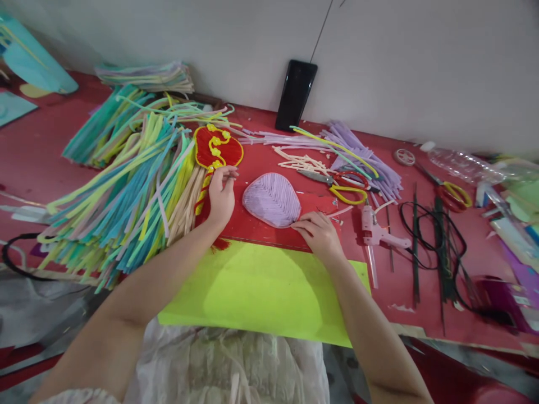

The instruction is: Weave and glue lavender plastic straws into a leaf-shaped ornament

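Observation:
A lilac leaf-shaped piece made of pipe cleaners (272,198) lies on a red sheet (261,230). My right hand (318,233) rests at the piece's lower right edge, fingers curled and pinching at its rim. My left hand (222,193) lies just left of the piece, fingertips pinched at the lower end of a red fan ornament with yellow trim (217,147). What the left fingers grip is too small to make out. A lime-green sheet (261,289) lies in front of both hands.
A large heap of coloured pipe cleaners (126,179) fills the left. Scissors with yellow and red handles (343,185), a pink glue gun (377,230), lilac stems (362,154), black wires (438,235), a second pair of scissors (452,193) and a phone (296,95) against the wall lie beyond.

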The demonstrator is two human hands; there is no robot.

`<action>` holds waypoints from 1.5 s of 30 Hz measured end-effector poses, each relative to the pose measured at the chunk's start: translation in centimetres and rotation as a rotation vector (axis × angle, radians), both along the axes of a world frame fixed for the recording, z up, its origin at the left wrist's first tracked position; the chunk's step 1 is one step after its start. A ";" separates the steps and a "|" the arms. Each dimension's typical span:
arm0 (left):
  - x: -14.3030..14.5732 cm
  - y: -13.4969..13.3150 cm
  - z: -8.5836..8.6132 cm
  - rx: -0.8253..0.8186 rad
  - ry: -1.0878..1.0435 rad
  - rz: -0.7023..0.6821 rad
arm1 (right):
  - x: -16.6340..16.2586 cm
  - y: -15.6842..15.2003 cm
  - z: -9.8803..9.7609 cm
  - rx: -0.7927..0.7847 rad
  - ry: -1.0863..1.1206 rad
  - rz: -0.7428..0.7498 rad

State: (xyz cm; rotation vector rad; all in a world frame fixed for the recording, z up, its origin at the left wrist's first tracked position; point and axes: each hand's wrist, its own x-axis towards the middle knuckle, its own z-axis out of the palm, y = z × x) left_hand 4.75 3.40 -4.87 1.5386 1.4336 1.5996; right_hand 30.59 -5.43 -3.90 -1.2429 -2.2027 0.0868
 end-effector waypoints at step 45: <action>2.5 -2.2 3.8 -0.169 1.027 -0.554 | 0.1 0.2 -0.4 -0.055 0.016 0.019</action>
